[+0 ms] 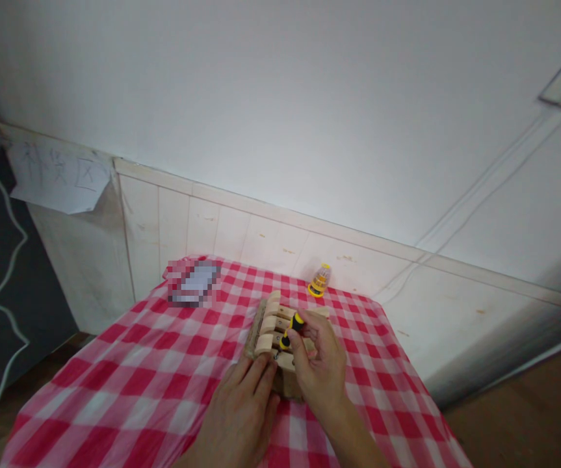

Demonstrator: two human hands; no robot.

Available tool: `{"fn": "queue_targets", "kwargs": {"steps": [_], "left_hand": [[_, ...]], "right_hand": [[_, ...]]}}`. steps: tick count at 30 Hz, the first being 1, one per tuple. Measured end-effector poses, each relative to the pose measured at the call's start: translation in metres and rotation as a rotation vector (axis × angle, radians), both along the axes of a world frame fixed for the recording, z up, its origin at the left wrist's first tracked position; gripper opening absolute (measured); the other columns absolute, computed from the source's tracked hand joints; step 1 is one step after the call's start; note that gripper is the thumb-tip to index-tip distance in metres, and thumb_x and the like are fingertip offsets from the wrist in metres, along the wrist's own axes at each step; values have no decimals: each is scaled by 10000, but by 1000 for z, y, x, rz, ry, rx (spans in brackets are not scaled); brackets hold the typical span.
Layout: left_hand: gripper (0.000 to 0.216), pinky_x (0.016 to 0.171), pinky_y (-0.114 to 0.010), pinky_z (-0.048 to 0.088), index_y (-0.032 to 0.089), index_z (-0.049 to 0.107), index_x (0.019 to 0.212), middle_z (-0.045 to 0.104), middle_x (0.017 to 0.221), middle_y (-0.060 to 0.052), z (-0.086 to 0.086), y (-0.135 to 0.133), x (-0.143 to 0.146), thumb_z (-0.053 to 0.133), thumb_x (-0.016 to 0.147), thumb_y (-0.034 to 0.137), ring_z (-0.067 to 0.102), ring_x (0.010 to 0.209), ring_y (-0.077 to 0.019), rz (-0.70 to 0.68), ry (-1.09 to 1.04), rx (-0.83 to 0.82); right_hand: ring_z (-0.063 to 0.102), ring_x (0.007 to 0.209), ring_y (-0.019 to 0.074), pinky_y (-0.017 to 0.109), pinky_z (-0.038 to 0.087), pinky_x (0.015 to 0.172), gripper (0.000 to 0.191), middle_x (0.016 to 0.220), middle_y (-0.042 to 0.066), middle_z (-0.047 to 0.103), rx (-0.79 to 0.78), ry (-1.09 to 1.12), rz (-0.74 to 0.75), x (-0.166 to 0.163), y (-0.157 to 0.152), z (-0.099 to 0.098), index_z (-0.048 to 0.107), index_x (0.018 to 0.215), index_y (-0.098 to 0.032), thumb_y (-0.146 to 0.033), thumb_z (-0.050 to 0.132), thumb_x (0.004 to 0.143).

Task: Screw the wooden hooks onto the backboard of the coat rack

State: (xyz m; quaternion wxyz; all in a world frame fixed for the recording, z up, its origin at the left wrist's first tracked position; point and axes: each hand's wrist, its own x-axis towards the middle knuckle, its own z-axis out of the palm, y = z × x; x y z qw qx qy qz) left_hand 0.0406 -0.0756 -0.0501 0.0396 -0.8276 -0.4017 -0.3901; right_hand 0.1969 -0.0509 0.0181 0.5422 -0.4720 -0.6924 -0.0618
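Note:
My right hand is closed around a small yellow and black screwdriver, which tilts with its lower end down on a wooden piece. The light wooden piece has several curved slats in a row and small dark holes or screws between them; it rests on a darker brown block. At the near left corner, my left hand grips the wooden piece, fingers on top and thumb along the near side. My right hand hides part of the piece's right side. The screwdriver's tip is too small to make out.
A red and white checked cloth covers the table. At the back stands a clear and yellow screwdriver-bit case. A blurred-out phone-like object lies at the back left. The wall rises just behind the table.

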Motion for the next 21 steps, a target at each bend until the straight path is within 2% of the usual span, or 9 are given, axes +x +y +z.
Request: {"fn": "queue_targets", "kwargs": {"steps": [9,12,16,21], "left_hand": [[348,941,-464,609,141,648,1234,725,1267,-119,0,1,0,504,918,129,680,1141,-304,1,9,30],[330,926,-450,611,116,649,1220,736,1231,-133,3,2,0,495,929,126,693,1098,-292,-6,28,71],[313,936,-431,590,126,658,1180,738,1217,-137,4,1,2,460,940,91,692,1107,-276,-3,50,166],[318,925,-425,573,142,654,1243,748,1225,-110,0,-1,1,483,975,141,690,1098,-277,-45,69,230]], "right_hand": [[755,1012,243,411,650,875,287,1120,79,758,-33,-23,-5,1,-1,2,654,1235,-258,-216,632,952],[771,954,232,396,658,840,274,1101,73,762,-78,61,6,7,-1,6,673,1213,-261,-231,647,942],[773,825,212,362,666,749,270,997,67,774,-80,234,-59,25,2,12,692,1184,-238,-293,697,920],[761,791,205,373,661,747,277,980,76,773,-48,152,-90,38,2,13,696,1174,-222,-318,702,914]]}}
